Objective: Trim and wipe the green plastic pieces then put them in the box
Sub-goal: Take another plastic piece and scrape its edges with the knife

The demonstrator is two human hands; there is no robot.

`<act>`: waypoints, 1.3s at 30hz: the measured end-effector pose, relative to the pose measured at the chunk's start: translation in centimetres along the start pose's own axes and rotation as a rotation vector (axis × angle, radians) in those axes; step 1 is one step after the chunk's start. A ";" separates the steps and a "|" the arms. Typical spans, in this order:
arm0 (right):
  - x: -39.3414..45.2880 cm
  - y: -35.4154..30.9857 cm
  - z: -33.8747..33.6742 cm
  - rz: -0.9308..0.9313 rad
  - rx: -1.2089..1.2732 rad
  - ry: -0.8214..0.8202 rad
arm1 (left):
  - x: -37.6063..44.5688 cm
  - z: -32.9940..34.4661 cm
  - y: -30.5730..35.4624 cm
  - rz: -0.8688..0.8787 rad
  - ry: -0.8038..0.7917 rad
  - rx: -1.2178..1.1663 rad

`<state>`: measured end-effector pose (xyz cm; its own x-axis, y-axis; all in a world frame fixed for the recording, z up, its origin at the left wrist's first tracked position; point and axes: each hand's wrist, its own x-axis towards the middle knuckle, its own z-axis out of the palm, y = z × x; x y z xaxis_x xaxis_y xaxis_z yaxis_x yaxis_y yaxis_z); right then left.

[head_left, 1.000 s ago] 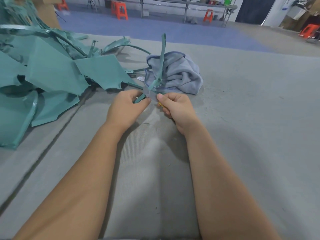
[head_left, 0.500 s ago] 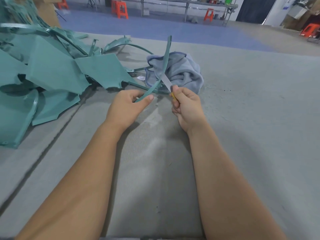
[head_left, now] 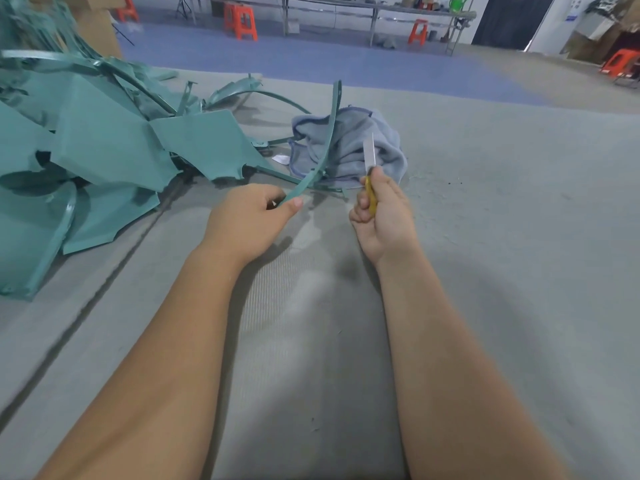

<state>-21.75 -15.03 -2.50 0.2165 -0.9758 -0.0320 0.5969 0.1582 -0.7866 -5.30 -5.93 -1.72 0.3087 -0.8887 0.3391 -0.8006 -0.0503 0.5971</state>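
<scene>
- The left hand [head_left: 247,221] pinches the lower end of a curved green plastic strip [head_left: 328,140], which arcs upward before the grey cloth [head_left: 353,147].
- The right hand [head_left: 382,211], fingers curled, grips a yellow-handled utility knife [head_left: 370,168], blade upright, just beside the strip.
- More green plastic pieces [head_left: 104,147] are heaped on the grey desk [head_left: 502,237], left.

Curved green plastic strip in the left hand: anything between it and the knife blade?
Nothing visible. The curved green plastic strip, pinched by the left hand, and the yellow-handled knife in the right hand stand apart, with only the crumpled grey cloth behind them.
</scene>
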 end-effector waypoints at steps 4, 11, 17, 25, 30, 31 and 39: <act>0.0 -0.3 0.0 0.021 -0.025 -0.014 | 0.2 0.2 0.7 0.015 0.051 0.076; -0.4 -0.4 0.0 0.010 -0.056 -0.057 | 0.6 -0.4 -0.4 -0.067 0.489 -0.203; -0.8 -0.7 0.1 0.029 -0.044 -0.124 | 0.4 0.5 -0.3 0.018 0.423 -0.278; -1.2 -0.3 0.7 0.031 -0.261 -0.255 | 0.4 1.7 -0.3 0.129 -0.034 0.025; -1.5 -0.2 1.0 -0.045 -0.478 -0.263 | 0.7 2.0 -0.7 0.050 0.036 0.056; -1.6 -0.2 1.0 -0.055 -0.502 -0.275 | 0.7 1.9 -0.7 0.061 0.052 0.068; -2.2 0.2 1.3 -0.117 -0.671 -0.357 | 0.6 1.3 -0.7 0.072 0.088 0.012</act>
<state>-21.06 -12.67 -1.79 0.4850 -0.8545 0.1862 0.0594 -0.1802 -0.9818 -5.21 -7.06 -2.85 0.2940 -0.8467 0.4435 -0.8284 0.0058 0.5601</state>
